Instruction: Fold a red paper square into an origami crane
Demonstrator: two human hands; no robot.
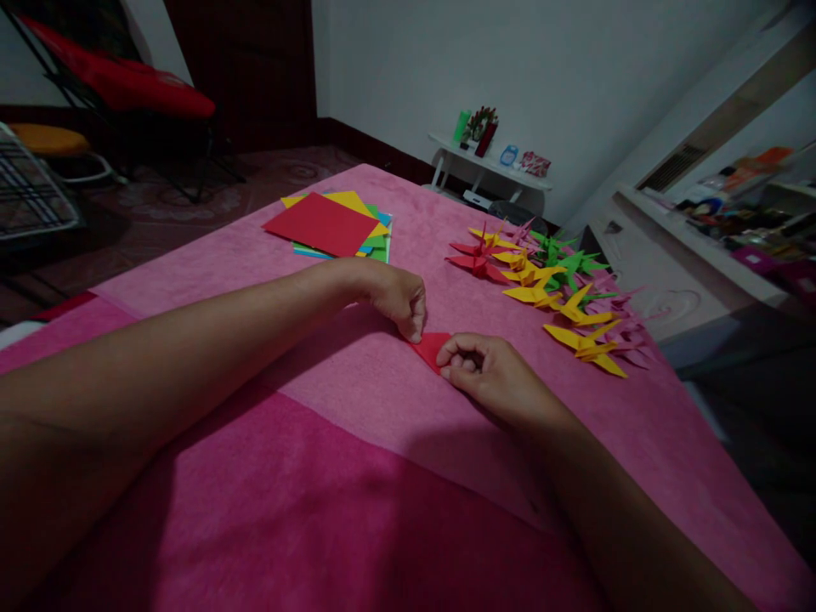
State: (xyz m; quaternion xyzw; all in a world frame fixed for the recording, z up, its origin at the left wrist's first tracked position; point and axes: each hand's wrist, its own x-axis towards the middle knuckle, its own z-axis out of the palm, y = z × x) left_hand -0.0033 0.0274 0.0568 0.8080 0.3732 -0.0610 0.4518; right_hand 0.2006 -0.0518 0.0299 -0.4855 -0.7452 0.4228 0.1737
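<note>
A small folded piece of red paper lies on the pink cloth between my two hands. My left hand is closed, its fingertips pressed on the paper's left corner. On the other side, my right hand pinches the right edge between thumb and curled fingers. The paper's ends are partly hidden under the fingertips. Beyond my left forearm rests a stack of square coloured sheets, a red sheet on top and yellow, green and blue ones under it.
Rows of folded paper cranes, among them a yellow crane, a red crane and a green crane, stand at the right. The pink cloth covers the surface. A white shelf and a red chair stand farther back.
</note>
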